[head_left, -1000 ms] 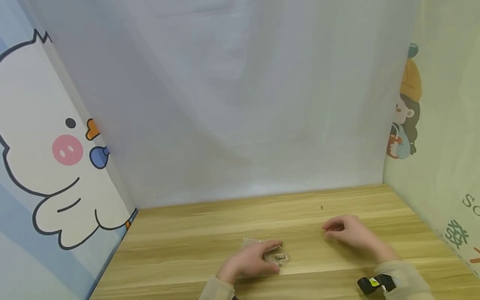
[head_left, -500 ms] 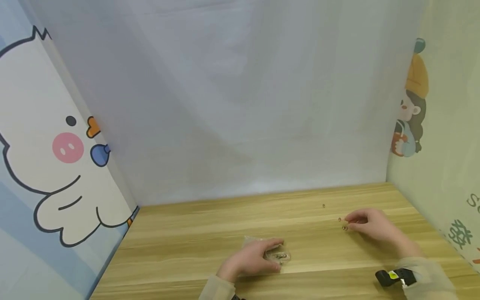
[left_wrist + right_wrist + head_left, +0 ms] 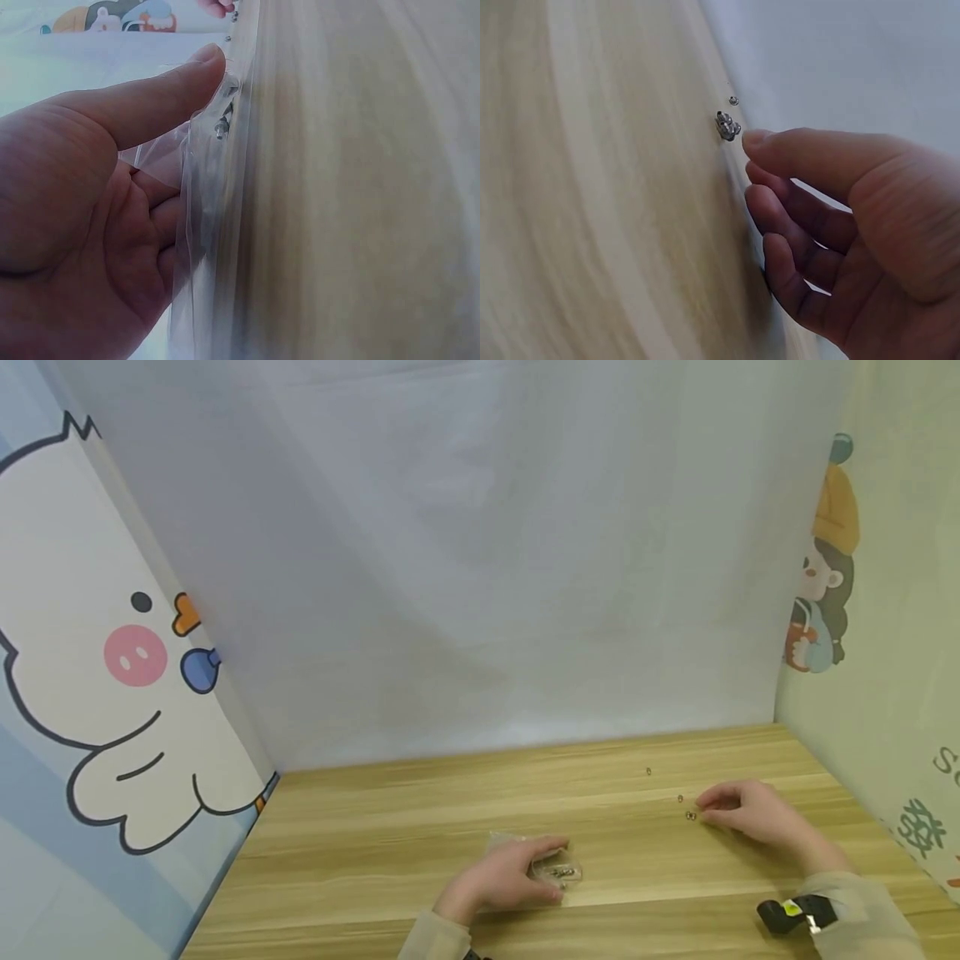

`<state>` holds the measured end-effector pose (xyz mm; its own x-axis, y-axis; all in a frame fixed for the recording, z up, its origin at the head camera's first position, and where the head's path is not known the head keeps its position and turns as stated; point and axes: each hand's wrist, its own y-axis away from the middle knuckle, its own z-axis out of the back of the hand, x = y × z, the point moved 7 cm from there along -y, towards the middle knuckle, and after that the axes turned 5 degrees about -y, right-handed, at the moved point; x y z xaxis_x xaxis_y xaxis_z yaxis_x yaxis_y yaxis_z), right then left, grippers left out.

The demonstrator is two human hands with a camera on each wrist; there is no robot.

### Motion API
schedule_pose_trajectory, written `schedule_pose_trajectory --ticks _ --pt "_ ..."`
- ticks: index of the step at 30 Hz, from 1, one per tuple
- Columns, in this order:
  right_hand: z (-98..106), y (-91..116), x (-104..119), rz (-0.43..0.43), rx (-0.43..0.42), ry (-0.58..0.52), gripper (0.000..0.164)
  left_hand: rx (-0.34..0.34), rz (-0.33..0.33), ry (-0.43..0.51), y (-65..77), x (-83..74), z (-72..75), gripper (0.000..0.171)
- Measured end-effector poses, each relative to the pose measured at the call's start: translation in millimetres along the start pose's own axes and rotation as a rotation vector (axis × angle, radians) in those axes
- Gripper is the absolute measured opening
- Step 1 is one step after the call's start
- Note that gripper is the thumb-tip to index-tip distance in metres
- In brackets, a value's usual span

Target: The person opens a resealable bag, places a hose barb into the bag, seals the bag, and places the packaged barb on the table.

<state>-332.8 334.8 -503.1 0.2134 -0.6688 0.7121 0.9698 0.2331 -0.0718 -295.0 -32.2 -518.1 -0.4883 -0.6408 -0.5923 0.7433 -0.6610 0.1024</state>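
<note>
My left hand rests on a small clear plastic bag, thumb and index finger spread apart. Small dark metal pieces show inside the bag between them. In the left wrist view the bag's film passes in front of the lower fingers. My right hand is low over the table at the right, its thumb and bent fingers near each other, with nothing visible between them. Right at its fingertips lies a cluster of short silvery metal pieces, some with a dark hole in the end.
On the wood-grain table, a single small metal piece lies just behind the cluster and another one farther back. A pale backdrop rises at the rear edge, with printed panels at left and right.
My right hand has moved right and slightly away. Metal pieces now lie on the table by its fingertips, where none showed a second ago. The left hand has stayed on the bag.
</note>
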Motion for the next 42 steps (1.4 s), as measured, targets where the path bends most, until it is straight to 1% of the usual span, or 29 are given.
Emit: schedule_pose_trajectory --ticks 5,11,14,23,36,42 --pt "-3.8 -2.2 -0.3 -0.002 0.011 -0.021 0.023 -0.005 0.005 0.009 1.3 -0.7 -0.9 0.077" --pt "-10.8 -3.2 -1.2 -0.011 0.048 -0.081 0.024 -0.012 0.005 0.008 1.0 -1.5 0.2 0.077" --pt "-12.0 -3.3 -2.0 -0.026 0.048 -0.106 0.025 -0.010 0.005 0.010 0.7 -1.2 0.1 0.077" --pt "-13.9 -3.8 -5.7 -0.033 0.046 -0.128 0.023 -0.007 0.015 0.032 1.3 -0.5 -0.7 0.076" --pt "-15.0 -2.6 -5.3 -0.034 0.048 -0.142 0.022 -0.006 0.013 0.011 1.8 -1.7 0.4 0.077" --pt "-15.2 -2.0 -4.2 -0.027 0.050 -0.148 0.021 -0.002 0.016 0.015 2.1 -2.5 0.8 0.075"
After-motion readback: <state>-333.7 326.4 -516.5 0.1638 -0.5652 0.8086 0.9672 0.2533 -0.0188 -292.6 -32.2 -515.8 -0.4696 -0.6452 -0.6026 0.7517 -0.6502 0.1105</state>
